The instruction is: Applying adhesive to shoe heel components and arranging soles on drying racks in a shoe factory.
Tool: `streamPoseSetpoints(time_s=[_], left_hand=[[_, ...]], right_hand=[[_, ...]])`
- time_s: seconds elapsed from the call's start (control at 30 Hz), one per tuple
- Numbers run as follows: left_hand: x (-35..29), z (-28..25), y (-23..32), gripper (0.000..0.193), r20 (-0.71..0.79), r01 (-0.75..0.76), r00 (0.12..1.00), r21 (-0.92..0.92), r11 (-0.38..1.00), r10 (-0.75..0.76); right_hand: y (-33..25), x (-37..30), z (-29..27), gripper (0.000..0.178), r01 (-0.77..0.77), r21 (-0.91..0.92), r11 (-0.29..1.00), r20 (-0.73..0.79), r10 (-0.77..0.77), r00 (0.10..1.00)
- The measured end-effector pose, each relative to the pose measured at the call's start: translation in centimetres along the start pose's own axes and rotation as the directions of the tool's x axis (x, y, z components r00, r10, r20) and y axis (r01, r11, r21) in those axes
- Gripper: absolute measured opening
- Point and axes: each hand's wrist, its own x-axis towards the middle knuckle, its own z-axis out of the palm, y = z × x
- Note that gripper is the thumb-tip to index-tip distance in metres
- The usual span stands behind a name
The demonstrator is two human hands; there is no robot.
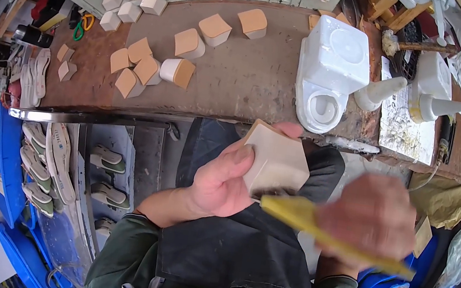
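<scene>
While the left hand grips a pale block above the dark apron, the blurred right hand is closed around a yellow-handled tool to the block's lower right. The tool's long axis slants up leftward, its tip at the block's bottom edge, though blur hides whether the two touch.

A cream heel block, tan-edged, tilts in the left hand; a yellow brush, motion-blurred, slants from the right hand to the block's lower edge.
</scene>
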Motion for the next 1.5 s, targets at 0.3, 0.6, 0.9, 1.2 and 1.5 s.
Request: streamPoseSetpoints(time_s=[0.3, 0.6, 0.9, 1.2, 1.5], left_hand=[[-1.1, 0.6, -0.1, 0.065, 0.033, -0.055, 0.998, -0.04, 0.998, 0.056], [-1.8, 0.3, -0.4, 0.065, 0.133, -0.114, 0.983, -0.103, 0.988, 0.127], [-2.2, 1.1, 1.1, 0.055, -0.025, 0.054, 0.998, -0.02, 0.998, -0.054], [-3.3, -2.0, 8.1, 0.033, -0.255, -0.307, 0.883, 0.324, 0.895, 0.395], [-8.6, -21.9, 35.3, 0.032, -0.051, 0.39, -0.184, 0.913, 0.121, 0.982]], right_hand=[[-1.4, 1.2, 2.4, 0.012, -0.454, 0.13, 0.881, -0.488, 0.456, 0.745], [-1.5, 0.6, 0.8, 0.016, -0.566, 0.191, 0.802, -0.52, 0.571, 0.635], [0.6, 2.5, -3.1, 0.015, 0.093, 0.174, 0.98, 0.347, -0.149, 0.926], [3.2, 1.9, -4.5, 0.017, 0.022, 0.257, 0.966, 0.186, -0.072, 0.98], [3.8, -4.0, -3.1, 0.022, -0.672, -0.004, 0.74, 0.029, 0.672, 0.74]])
